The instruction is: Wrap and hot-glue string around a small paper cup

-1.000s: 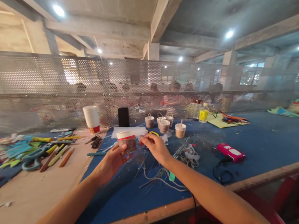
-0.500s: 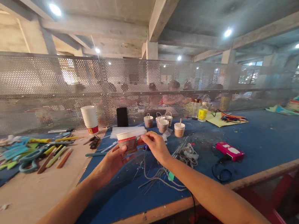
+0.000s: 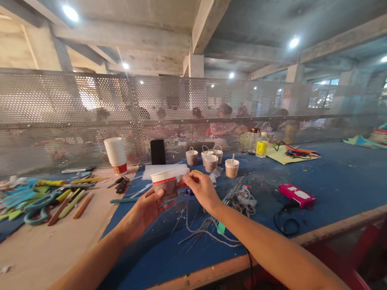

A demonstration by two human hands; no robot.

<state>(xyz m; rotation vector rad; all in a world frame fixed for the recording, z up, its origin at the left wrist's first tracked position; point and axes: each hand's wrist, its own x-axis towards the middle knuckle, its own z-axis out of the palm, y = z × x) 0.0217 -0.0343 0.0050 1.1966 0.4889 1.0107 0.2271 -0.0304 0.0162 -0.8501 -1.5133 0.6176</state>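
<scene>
Left hand (image 3: 141, 214) grips a paper cup (image 3: 165, 184) from its near side, thumb and fingers wrapped on the wall; the cup is upright, long axis vertical, held just above the blue table (image 3: 335, 190). Right hand (image 3: 203, 190) sits just right of the cup, its fingertips (image 3: 186, 180) pinched narrow at the cup's right wall on something small and reddish, too small to identify. The cup thus lies directly left of the right fingertips, touching or nearly so; which cannot be resolved. Both hands are about equally near it, the left bearing it.

Materials: the cup is thin paper, white rim, red band beneath, brown rough wrap on the lower wall, tapering downward. Below and to the right of the right hand lies a loose tangle of pale cord and thin wires (image 3: 222, 209), limp and springy. Beyond the fingers stand several small wrapped cups (image 3: 213, 160), some with loop handles, one holding a stick. Far left of the left hand: a stack of white cups (image 3: 116, 154), scissors (image 3: 38, 206), coloured sticks. To the right of the right hand, well apart, lies a pink glue gun (image 3: 297, 195) with black cord. A perforated metal screen (image 3: 44, 120) closes the far edge; people sit behind it.
</scene>
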